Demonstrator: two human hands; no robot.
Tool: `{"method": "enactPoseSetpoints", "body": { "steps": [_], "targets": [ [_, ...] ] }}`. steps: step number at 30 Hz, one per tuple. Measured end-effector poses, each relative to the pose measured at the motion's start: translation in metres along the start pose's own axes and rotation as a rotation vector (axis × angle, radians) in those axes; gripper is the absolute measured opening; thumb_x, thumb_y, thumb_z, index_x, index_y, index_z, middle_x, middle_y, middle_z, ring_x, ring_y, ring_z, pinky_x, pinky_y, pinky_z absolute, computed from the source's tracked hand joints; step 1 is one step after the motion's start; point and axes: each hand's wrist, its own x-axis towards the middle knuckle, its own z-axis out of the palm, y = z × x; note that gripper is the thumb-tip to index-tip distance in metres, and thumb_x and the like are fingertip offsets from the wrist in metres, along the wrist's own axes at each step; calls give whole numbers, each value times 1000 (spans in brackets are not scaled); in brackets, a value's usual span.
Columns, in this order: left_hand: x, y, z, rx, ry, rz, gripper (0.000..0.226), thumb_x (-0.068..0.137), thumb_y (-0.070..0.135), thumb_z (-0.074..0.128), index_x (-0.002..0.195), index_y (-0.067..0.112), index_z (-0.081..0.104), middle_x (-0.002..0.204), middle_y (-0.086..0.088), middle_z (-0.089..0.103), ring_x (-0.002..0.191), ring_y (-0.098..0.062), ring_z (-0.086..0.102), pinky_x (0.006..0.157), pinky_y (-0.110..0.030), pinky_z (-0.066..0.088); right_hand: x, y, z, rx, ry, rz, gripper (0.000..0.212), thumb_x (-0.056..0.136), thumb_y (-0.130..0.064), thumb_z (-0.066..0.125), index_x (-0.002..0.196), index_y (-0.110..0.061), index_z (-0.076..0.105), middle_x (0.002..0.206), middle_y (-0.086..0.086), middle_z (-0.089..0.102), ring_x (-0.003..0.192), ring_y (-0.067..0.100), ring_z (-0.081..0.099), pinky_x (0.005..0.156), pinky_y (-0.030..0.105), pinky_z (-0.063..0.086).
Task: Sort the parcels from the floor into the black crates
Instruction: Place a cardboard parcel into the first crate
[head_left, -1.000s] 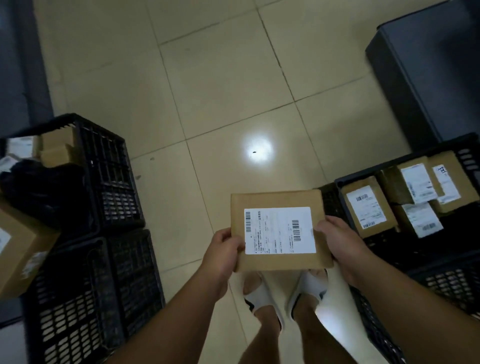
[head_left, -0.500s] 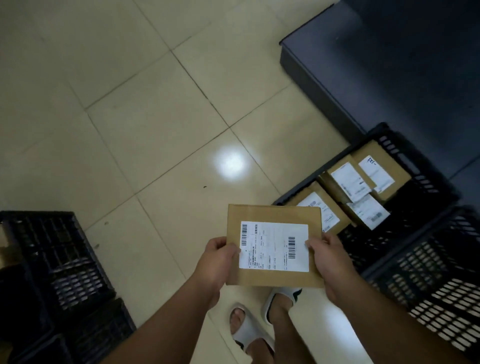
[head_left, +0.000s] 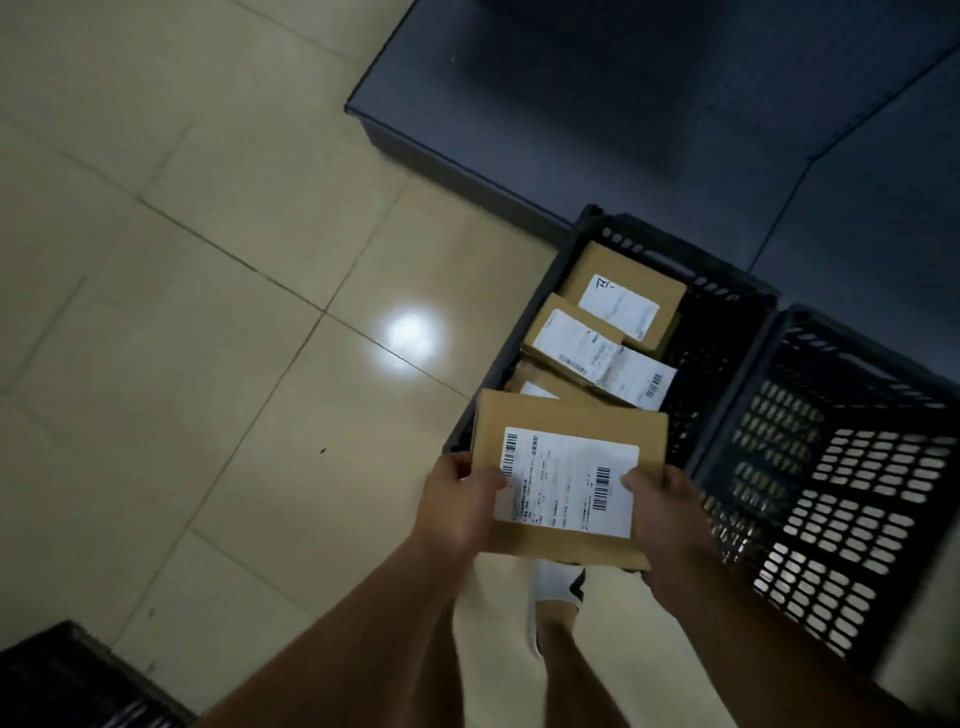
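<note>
My left hand (head_left: 457, 512) pinches the flat parcel's (head_left: 566, 483) left edge, thumb on top; my right hand (head_left: 662, 514) pinches its right edge. The parcel hangs over the near rim of the black crate (head_left: 727, 312), label up, long axis running left to right. Released here, I judge it could catch the rim and slide to the floor.

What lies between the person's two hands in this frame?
In the head view, the left hand and right hand grip opposite edges of a flat brown parcel; its white shipping label faces up between them.
</note>
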Motion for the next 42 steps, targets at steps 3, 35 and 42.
{"method": "enactPoseSetpoints", "body": {
  "steps": [3,35,42],
  "targets": [
    [19,13,15,108,-41,50,28,85,22,65,111,29,59,108,5,70,98,-15,66,87,-40,56,15,3,2,74,77,33,16,87,-34,62,100,-30,54,83,-3,64,72,20,60,66,43,57],
    [182,20,86,693,-24,147,46,89,31,61,134,28,47,94,13,59,73,-4,52,53,-22,35,123,28,66,322,-52,296,71,91,-41,59,153,-42,25,99,-9,50,77,7,46,58,25,32],
    [191,21,91,801,-22,192,52,91,33,59,140,24,43,94,12,54,70,-2,47,51,-22,34,133,20,73,236,-131,238,47,96,-21,50,140,-31,40,95,-1,58,78,15,52,58,30,40]
  ]
}}
